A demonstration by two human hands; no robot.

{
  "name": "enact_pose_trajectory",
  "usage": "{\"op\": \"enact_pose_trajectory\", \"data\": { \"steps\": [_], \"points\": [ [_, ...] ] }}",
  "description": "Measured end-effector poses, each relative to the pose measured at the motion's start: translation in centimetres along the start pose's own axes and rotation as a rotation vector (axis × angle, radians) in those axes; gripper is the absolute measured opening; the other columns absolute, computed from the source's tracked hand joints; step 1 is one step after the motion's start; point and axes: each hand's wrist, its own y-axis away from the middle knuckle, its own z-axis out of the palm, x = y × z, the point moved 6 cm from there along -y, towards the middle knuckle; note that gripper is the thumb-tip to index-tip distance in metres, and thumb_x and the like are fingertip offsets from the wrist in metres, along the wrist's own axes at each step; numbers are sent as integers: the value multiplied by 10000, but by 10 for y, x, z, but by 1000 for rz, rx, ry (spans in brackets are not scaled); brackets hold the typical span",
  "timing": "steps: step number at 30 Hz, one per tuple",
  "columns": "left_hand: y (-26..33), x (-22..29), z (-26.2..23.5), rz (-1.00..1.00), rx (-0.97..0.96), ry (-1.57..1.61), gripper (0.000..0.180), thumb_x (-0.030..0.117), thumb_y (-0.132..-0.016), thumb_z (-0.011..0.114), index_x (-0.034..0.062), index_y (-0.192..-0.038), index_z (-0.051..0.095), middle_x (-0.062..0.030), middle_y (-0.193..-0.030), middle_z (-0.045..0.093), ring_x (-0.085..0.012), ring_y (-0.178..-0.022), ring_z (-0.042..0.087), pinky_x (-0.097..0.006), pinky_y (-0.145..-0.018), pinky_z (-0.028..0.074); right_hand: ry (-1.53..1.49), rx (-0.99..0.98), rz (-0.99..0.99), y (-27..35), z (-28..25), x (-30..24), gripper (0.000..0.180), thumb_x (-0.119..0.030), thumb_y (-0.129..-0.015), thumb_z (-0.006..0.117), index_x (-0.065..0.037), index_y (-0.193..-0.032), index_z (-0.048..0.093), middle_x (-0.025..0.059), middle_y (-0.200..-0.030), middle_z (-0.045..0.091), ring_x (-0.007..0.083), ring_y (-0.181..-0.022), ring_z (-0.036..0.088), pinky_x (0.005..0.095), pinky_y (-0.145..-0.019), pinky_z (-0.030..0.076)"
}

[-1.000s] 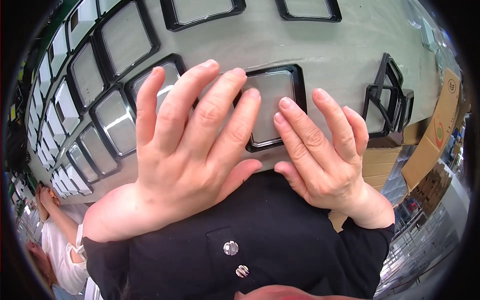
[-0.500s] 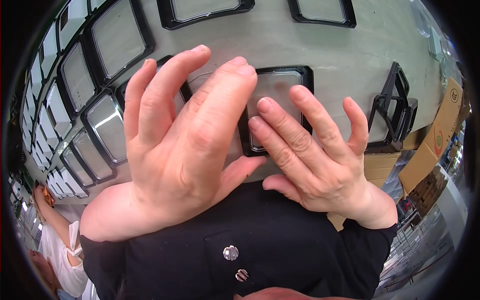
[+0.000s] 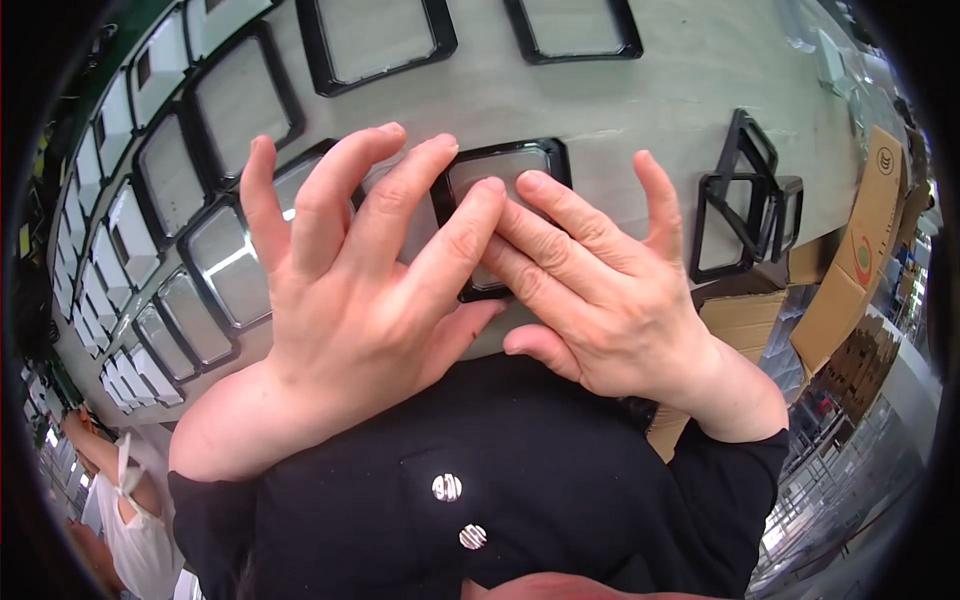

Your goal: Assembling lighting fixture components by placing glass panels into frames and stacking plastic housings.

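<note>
Grey-green table [image 3: 600,110] fills the upper view, bending with the lens, and black-rimmed frames with pale panes lie on it in rows. One row [image 3: 170,250] curves down the left side, shrinking toward the rim until single frames are hard to tell apart. Two more frames [image 3: 380,40] at the top are cut off by the picture's edge.

Both hands are raised over one frame [image 3: 500,170] near the table's near edge. The left hand [image 3: 350,300] is spread wide, fingers apart and holding nothing; it hides the frame's left side and much of the neighbouring frame behind it. The right hand [image 3: 610,300] is also open, its fingers pointing up-left across the frame's lower right part. Fingertips of both meet over the pane, but whether they press on it or hover above it cannot be told. Only the frame's top edge, right corner and a bit of its lower rim show.

To the right, a small stack of empty black rims [image 3: 745,200] stands tilted by the table edge, with cardboard boxes [image 3: 850,280] beyond. Black sleeves [image 3: 480,470] cover the lower view. At lower left, another person's arm [image 3: 100,460] is partly cut off.
</note>
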Motion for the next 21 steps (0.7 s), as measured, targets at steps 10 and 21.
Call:
{"op": "enact_pose_trajectory", "data": {
  "steps": [10,21],
  "points": [
    [-4,5,-13,-49,-125,-102,728,382,-671,766,130,-1315,541,-81,-1397,418,-322,-1383,276,-602,-1116,22,95,17,28,23,-26,-5,622,-544,-970,346,-60,-1284,580,70,-1392,516,283,-1350,412,598,-1143,47],
    [-1,7,-10,71,-7,-173,559,296,-727,735,86,-1227,597,-38,-1285,501,-275,-1343,335,-651,-1088,159,155,582,557,47,-126,202,387,-283,-891,608,-11,-1164,630,202,-1185,627,348,-1113,589,428,-958,444]
  ]
}}
